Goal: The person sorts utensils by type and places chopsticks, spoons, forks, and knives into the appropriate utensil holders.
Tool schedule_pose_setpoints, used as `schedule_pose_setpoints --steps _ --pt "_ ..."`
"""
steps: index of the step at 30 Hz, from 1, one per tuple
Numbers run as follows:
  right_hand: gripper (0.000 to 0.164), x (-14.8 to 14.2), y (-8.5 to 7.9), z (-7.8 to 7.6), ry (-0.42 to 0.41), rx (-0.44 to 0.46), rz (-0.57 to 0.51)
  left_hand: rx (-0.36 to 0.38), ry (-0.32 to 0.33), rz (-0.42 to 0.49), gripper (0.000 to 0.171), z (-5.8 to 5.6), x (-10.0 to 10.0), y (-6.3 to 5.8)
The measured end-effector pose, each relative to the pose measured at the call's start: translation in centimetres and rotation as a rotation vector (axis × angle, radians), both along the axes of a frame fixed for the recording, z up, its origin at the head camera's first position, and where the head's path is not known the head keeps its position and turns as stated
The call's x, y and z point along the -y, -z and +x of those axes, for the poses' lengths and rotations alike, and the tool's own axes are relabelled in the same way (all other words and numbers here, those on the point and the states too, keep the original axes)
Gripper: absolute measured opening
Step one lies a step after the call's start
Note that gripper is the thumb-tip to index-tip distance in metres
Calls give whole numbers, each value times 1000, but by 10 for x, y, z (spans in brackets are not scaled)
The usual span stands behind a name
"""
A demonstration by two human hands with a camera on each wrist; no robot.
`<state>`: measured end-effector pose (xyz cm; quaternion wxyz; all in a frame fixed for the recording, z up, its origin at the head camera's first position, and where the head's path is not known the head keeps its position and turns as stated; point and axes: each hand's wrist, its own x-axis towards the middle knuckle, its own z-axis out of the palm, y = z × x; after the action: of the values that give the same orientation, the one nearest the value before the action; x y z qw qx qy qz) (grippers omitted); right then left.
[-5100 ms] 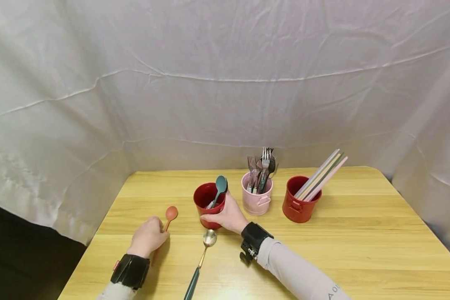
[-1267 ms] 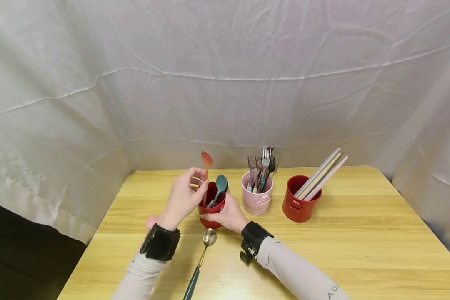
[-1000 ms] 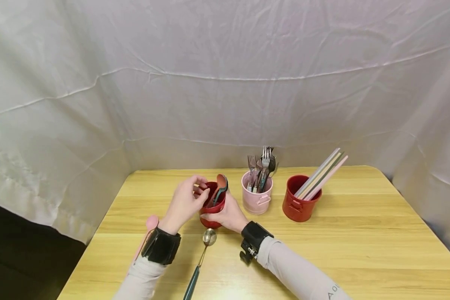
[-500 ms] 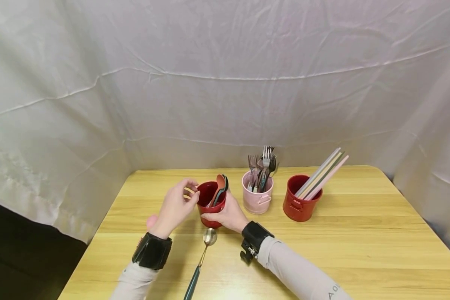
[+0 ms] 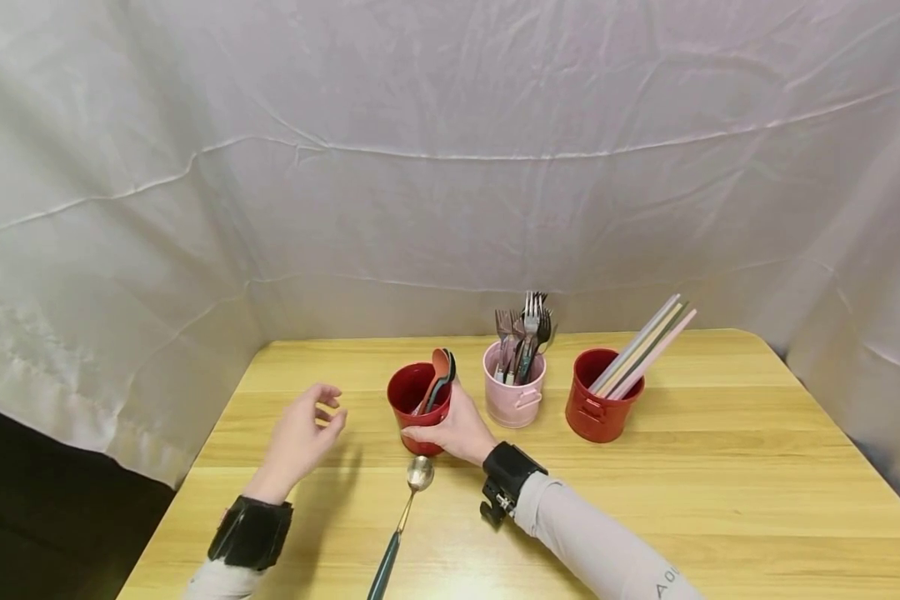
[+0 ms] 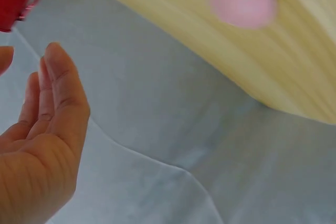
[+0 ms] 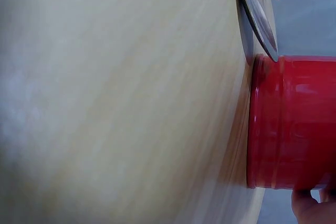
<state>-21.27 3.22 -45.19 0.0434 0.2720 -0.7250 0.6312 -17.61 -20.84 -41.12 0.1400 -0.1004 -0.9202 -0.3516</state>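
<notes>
My left hand (image 5: 296, 442) hovers over the left of the table with loosely bent fingers and nothing in them. Below it lies a pink spoon (image 6: 244, 1), which shows in the left wrist view but is covered by my hand and arm in the head view. My right hand (image 5: 456, 429) grips the near right side of a small red bucket (image 5: 412, 440). Leaning against that bucket's right rim are an orange spoon (image 5: 441, 365) and a teal spoon (image 5: 451, 368). In front of the bucket, a metal spoon (image 5: 420, 473) with a dark green handle lies on the table.
A pink bucket (image 5: 512, 408) full of upright forks (image 5: 531, 321) stands just right of the held bucket. Farther right, another red bucket (image 5: 598, 423) holds several pale and green straws (image 5: 648, 346). A draped light cloth (image 5: 450, 208) rises behind the table (image 5: 720, 467).
My left hand picked up the orange spoon from the table, stood it in the red bucket and let it go. It has since drawn back left. My right hand has stayed on the bucket.
</notes>
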Motion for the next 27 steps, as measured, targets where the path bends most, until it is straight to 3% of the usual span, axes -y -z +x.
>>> schedule_pose_setpoints --steps 11,18,27 --pt "84 0 -2 3 19 9 29 269 -99 -182 46 25 57 15" --pt "84 0 -2 3 16 15 33 401 -119 -216 49 29 68 21" --pt "82 0 -4 5 32 1 47 482 -106 -188 51 31 72 28"
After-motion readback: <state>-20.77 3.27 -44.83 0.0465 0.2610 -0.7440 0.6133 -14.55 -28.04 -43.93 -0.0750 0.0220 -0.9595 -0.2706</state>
